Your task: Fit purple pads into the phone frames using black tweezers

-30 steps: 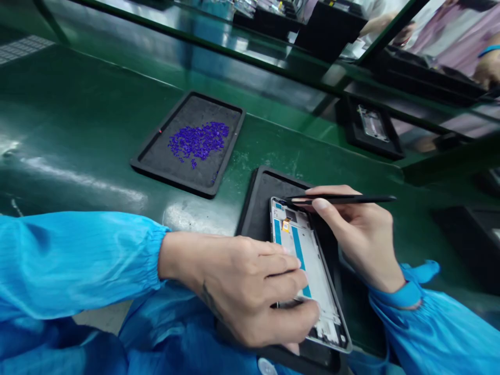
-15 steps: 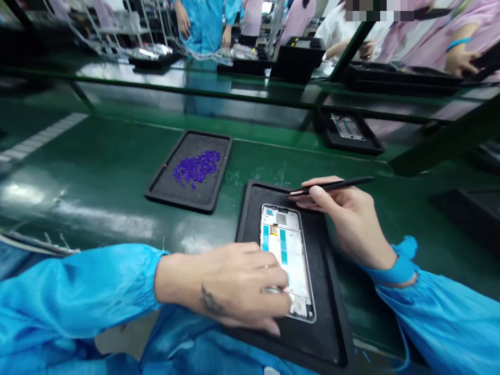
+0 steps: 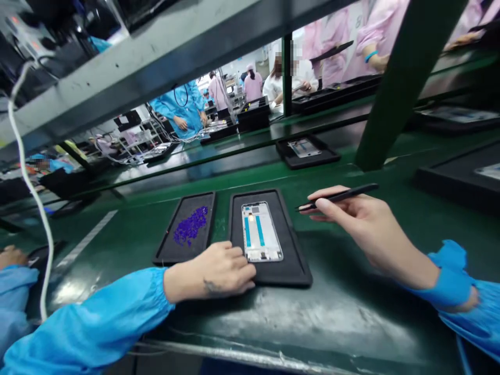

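Observation:
A silver phone frame [image 3: 269,234] with blue strips lies in a black tray [image 3: 299,260] on the green bench. My left hand [image 3: 224,268] is closed on that tray's near left corner, beside the frame's lower end. Black tweezers [image 3: 351,192] are held in my right hand [image 3: 363,224], their tips pointing left, to the right of the tray and touching nothing. Left of this tray stands another black tray [image 3: 166,255] with many small purple pieces [image 3: 191,226] in it.
Another tray [image 3: 287,161] with a phone frame stands farther back. A green post [image 3: 402,88] rises at the right, near more trays. A metal shelf [image 3: 128,67] crosses above, and a white cable [image 3: 37,198] hangs at the left. A co-worker's hand [image 3: 13,256] shows at the far left.
The phone tray now sits farther back, next to the purple-piece tray. My left hand has moved off the phone frame to the tray's corner. My right hand is clear of the tray, and the view has shifted.

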A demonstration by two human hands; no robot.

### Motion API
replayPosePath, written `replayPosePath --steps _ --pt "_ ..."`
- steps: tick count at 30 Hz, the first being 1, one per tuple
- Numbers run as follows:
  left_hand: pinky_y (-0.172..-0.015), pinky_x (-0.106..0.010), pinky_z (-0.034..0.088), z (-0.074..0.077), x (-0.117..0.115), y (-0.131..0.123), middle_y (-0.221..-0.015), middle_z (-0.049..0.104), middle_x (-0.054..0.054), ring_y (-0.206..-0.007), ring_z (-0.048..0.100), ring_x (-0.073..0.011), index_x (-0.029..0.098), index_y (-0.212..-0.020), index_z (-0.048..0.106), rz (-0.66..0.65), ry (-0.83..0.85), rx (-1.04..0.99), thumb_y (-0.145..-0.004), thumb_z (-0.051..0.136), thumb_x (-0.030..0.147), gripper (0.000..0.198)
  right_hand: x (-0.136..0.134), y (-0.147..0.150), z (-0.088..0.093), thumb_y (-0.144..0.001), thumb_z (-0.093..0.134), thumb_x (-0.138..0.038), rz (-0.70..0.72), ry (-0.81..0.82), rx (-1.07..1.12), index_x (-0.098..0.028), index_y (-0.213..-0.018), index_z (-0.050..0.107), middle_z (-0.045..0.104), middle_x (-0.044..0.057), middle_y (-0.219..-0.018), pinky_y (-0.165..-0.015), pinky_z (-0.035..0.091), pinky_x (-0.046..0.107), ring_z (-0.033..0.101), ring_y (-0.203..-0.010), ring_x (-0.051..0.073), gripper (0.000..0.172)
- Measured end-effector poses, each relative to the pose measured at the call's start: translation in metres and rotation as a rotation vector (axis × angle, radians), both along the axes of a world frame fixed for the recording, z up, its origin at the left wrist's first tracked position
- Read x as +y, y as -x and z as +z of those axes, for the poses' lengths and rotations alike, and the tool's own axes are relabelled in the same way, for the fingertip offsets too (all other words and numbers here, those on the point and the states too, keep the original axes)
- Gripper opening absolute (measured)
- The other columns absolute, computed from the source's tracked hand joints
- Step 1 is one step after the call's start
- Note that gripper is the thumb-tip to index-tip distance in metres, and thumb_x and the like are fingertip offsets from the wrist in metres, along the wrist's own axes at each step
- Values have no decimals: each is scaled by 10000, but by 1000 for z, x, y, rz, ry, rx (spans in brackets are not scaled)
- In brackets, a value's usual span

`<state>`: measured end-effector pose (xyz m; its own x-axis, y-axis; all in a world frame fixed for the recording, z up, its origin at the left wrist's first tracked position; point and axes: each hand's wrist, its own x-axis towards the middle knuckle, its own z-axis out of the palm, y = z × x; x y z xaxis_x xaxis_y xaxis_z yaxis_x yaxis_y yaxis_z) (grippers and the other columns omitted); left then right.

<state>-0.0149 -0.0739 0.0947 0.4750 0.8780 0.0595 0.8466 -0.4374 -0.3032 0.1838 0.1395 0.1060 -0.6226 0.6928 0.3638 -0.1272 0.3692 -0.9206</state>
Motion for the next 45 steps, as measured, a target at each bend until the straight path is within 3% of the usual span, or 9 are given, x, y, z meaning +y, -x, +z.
replayPosePath --steps 6,10,19,22,26,30,33,39,45 --pt "-721 -304 519 8 83 74 -894 649 -47 -785 627 -151 130 -982 608 269 82 147 -1040 471 340 256 -25 -14 -5 -937 586 -425 120 -327 -76 -242 -944 729 762 28 -939 -762 571 352 728 -844 222 232" --pt "-810 -357 569 20 130 123 -1059 648 -69 -900 644 -166 130 -1167 606 471 97 169 -1009 550 380 301 -38 -17 -10 -972 546 -374 239 -407 -103 -222 -946 723 754 22 -905 -705 553 306 710 -779 186 235" --pt "-862 -388 572 39 155 184 -1123 642 -82 -982 644 -188 140 -1179 616 687 121 106 -984 596 378 309 -37 -16 -13 -988 529 -350 270 -420 -118 -230 -938 710 736 18 -866 -684 543 293 686 -746 178 223" --pt "-886 -400 566 44 172 175 -1147 638 -89 -1008 638 -193 142 -1167 621 672 63 81 -989 585 382 301 -40 -16 -15 -992 533 -319 295 -409 -126 -223 -951 704 734 18 -874 -693 536 283 682 -762 172 200" --pt "-943 -448 549 42 227 131 -1242 605 -107 -1103 615 -226 146 -1244 592 547 -17 12 -988 584 383 349 -43 -16 -20 -1000 526 -285 347 -435 -125 -202 -968 697 733 28 -891 -725 530 277 682 -787 167 193" --pt "-949 -457 549 25 289 77 -1317 566 -118 -1132 604 -238 160 -1327 543 448 -65 -86 -992 576 384 404 -42 -17 -23 -1009 517 -273 336 -465 -139 -210 -994 694 742 33 -912 -743 535 271 696 -810 170 189" --pt "-933 -449 555 9 314 54 -1314 565 -120 -1112 611 -234 158 -1334 537 461 -78 -139 -991 578 385 414 -42 -18 -24 -1004 530 -265 333 -474 -128 -205 -1005 693 747 34 -931 -760 538 270 700 -827 170 173" --pt "-926 -441 553 2 308 54 -1279 580 -114 -1087 614 -226 153 -1304 552 495 -78 -183 -989 579 385 392 -42 -20 -29 -989 558 -245 354 -473 -128 -188 -1035 696 749 36 -932 -775 542 265 704 -844 165 156" --pt "-922 -421 536 24 251 68 -1210 597 -98 -1056 607 -210 142 -1230 573 437 -82 -201 -1004 549 357 313 -37 -19 -15 -976 565 -276 330 -410 -90 -203 -996 716 757 39 -927 -769 566 285 715 -838 177 169"
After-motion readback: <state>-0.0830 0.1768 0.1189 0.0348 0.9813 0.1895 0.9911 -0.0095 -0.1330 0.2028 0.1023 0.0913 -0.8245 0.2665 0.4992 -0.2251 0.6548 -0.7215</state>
